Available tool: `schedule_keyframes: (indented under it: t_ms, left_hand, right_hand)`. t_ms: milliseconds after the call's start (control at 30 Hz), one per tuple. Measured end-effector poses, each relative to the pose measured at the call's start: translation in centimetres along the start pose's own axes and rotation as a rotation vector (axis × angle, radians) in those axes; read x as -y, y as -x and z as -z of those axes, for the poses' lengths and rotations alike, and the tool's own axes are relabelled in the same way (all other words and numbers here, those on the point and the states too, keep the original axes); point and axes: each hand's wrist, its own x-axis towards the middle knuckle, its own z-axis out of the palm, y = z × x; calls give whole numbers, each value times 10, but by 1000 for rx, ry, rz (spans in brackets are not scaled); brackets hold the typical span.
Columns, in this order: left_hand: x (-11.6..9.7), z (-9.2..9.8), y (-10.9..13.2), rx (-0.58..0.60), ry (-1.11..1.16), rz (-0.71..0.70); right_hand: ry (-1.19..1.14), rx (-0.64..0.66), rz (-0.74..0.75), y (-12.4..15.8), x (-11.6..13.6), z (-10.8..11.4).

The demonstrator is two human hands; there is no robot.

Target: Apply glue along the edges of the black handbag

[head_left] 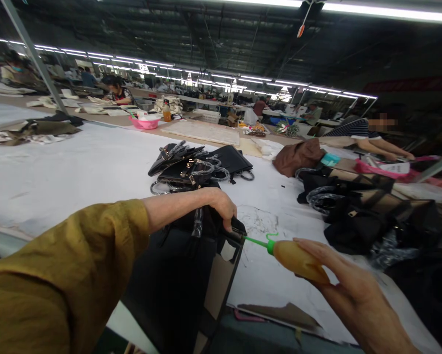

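My left hand [221, 205], in a mustard sleeve, grips the top edge of a black handbag [180, 275] that stands open at the near edge of the white table [66, 172]. My right hand [342, 280] holds a yellowish squeeze bottle [298, 258] with a green nozzle. The nozzle tip touches the bag's rim just below my left fingers. Inside the bag a brown lining panel shows.
A pile of black handbags with wrapped handles [199, 167] lies mid-table. More black bags [354, 211] and a brown bag [298, 155] are at right. A person in a striped shirt [364, 130] works at far right; others sit at back tables. A pink bowl [145, 123] stands behind.
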Motion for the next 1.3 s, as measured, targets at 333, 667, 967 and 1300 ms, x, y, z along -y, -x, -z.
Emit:
schedule_keyframes:
  t_ms: [333, 667, 967, 1300]
  left_hand:
    - [-2, 1, 7, -30, -74, 13]
    - [1, 3, 8, -83, -136, -13]
    - [-6, 4, 20, -121, -121, -3]
    - [-8, 4, 22, -129, -186, -18]
  right_hand:
    - [-71, 11, -155, 2, 0, -6]
    - [-102, 34, -247, 7, -4, -14]
    - [-120, 91, -236, 15, 2, -12]
    - [-135, 21, -243, 17, 6, -15]
